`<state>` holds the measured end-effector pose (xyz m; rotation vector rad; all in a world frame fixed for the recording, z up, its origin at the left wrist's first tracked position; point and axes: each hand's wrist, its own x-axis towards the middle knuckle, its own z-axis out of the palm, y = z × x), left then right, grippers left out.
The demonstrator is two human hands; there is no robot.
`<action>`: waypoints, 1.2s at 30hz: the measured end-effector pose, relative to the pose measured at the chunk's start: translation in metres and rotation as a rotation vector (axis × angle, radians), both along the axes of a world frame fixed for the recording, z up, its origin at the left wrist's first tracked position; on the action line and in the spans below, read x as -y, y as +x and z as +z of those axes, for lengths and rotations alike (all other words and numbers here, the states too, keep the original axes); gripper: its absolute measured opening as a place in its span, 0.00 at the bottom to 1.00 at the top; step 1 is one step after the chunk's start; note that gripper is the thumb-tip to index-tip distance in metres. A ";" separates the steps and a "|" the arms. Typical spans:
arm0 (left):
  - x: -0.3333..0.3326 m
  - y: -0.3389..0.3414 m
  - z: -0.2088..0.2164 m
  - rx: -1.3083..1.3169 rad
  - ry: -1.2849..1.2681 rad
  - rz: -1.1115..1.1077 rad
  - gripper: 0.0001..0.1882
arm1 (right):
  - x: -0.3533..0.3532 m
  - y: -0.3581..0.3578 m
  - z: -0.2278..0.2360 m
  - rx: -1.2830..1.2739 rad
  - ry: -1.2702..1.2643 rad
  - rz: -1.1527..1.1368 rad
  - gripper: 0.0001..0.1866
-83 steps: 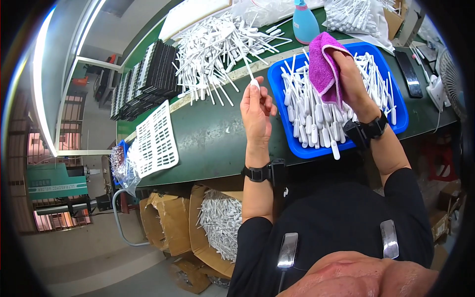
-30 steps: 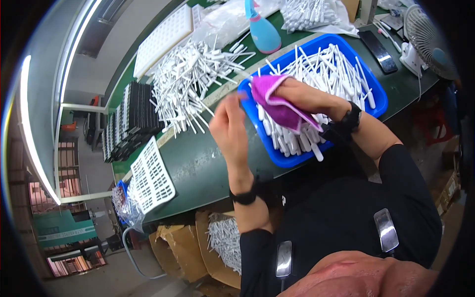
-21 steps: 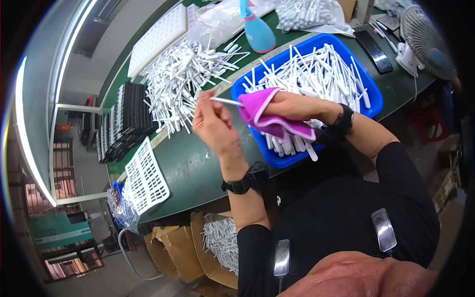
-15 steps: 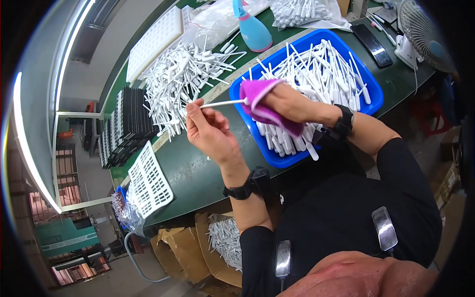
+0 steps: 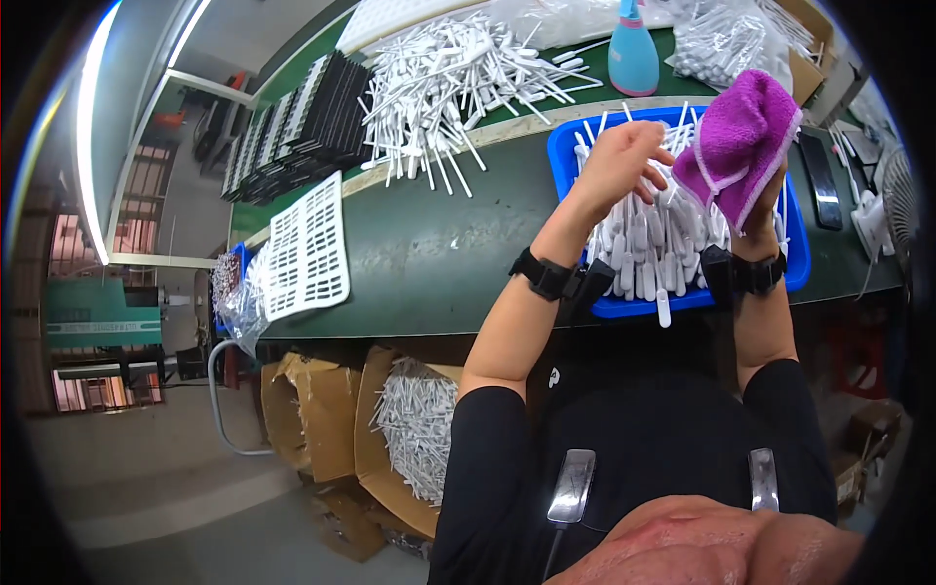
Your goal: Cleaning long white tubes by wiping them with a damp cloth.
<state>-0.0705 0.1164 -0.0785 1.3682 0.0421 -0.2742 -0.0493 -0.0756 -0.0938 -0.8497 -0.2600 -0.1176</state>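
My right hand (image 5: 770,203) is wrapped in a folded purple cloth (image 5: 746,136), held up over the right part of a blue plastic tray (image 5: 799,255). My left hand (image 5: 622,168) hovers above the tray's left part, its fingers bent and apart, with nothing visible in them. Many white plastic sticks (image 5: 648,255), each with a wider flattened end, fill the tray. One stick (image 5: 664,308) pokes out over the tray's near rim. Whether the cloth covers a stick cannot be seen.
A loose heap of similar white sticks (image 5: 439,88) lies at the back left, beside stacked black trays (image 5: 327,112). Around them are a white slotted panel (image 5: 310,249), a blue spray bottle (image 5: 634,57), a phone (image 5: 819,180) and a fan (image 5: 892,200). Below stands a stick-filled carton (image 5: 375,409).
The white stick held between my left hand and the cloth is no longer visible. My left hand has moved right over the tray; the right hand has raised the cloth. The view has turned.
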 end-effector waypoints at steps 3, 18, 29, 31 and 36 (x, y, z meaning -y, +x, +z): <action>-0.024 0.005 -0.004 0.208 0.494 0.144 0.16 | -0.007 0.000 0.003 -0.077 -0.042 0.028 0.27; -0.215 0.011 -0.074 0.012 1.490 0.457 0.22 | -0.048 -0.008 0.010 -0.158 -0.197 0.303 0.18; -0.137 -0.054 0.007 0.126 -0.208 0.434 0.15 | -0.048 -0.006 0.009 -0.164 -0.239 0.338 0.18; -0.120 -0.054 0.004 0.173 -0.199 0.473 0.14 | -0.047 -0.004 0.007 -0.163 -0.228 0.348 0.19; -0.099 -0.055 -0.012 0.292 -0.152 0.657 0.10 | -0.049 -0.006 0.008 -0.138 -0.227 0.362 0.19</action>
